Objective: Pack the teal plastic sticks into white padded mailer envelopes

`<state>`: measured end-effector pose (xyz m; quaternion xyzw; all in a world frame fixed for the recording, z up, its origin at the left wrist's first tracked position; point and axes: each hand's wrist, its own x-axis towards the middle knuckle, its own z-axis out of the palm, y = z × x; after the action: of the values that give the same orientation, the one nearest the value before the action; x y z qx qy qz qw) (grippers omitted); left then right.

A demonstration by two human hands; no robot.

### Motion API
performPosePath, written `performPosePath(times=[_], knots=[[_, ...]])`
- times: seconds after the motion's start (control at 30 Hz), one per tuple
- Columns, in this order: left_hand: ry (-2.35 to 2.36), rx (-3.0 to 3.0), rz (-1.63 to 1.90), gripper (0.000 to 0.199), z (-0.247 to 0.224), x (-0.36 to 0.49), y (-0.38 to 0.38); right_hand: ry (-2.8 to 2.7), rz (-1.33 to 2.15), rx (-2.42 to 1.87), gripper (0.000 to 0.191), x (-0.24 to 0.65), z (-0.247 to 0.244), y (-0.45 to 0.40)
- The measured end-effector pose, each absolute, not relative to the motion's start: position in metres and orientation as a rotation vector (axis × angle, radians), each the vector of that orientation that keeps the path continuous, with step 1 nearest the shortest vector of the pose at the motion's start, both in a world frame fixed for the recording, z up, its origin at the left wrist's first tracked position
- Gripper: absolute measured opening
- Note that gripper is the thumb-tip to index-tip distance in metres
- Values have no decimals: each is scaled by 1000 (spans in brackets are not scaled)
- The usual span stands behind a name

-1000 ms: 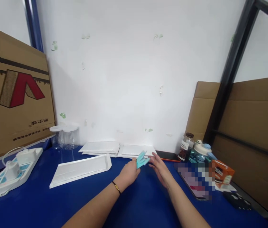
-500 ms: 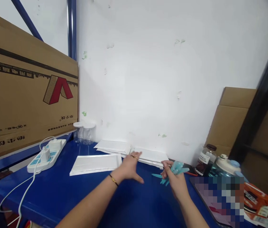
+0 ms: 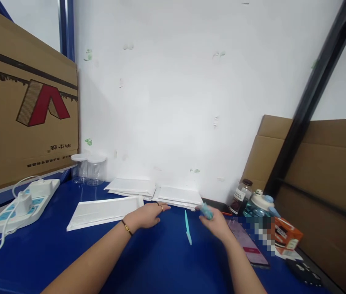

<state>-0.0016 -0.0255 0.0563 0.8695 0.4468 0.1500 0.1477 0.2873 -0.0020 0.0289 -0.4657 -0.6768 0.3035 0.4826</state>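
My right hand is closed around a small bundle of teal plastic sticks, which it partly hides. To its left, a single slim teal stick lies lengthwise on the blue table; it is shaped like a slender pen or small blade, and its exact kind cannot be made out. My left hand hovers low over the table with fingers stretched out and nothing held. It is beside the right end of a flat white packet. Two stacks of similar packets, a left stack and a right stack, lie against the wall.
On the left stand a power strip with cables, two clear jars and a large carton. On the right are a phone, a brown-capped bottle, a teal jug, an orange box and a black object.
One teal stick has left my right hand and lies on the table. My left hand has drawn back leftward from the packet stacks. The camera view has swung right.
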Motion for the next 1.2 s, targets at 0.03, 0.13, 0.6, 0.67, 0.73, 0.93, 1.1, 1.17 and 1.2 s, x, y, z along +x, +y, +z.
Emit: performPosePath(times=[0.03,0.13,0.6,0.67,0.73,0.93,1.1,1.17,1.2], knots=[[1337,2474,401,63,61,1,-21,-1856,665,-1190,25,289,29,-4],[1652,2338,303,91,67,-25,-10,-2371,358,-1337,36,280,25,-7],[2031,2126,106,104,49,-118,-25,-2565,115,-1531,14,256,15,-12],[1958,2195,175,82,51,-106,-28,-2386,329,-1453,16,259,16,-8],[1849,2267,282,66,53,-90,-30,-2083,597,-1291,18,262,19,-4],[1716,2382,537,65,64,-29,-30,-926,1058,-731,30,265,10,14],[1825,2416,534,62,56,18,-28,-517,1264,-811,18,277,-11,38],[1847,2447,559,64,50,37,-29,-488,1271,-741,9,282,-13,44],[1849,2459,563,65,48,46,-31,-499,1262,-711,6,284,-13,46]])
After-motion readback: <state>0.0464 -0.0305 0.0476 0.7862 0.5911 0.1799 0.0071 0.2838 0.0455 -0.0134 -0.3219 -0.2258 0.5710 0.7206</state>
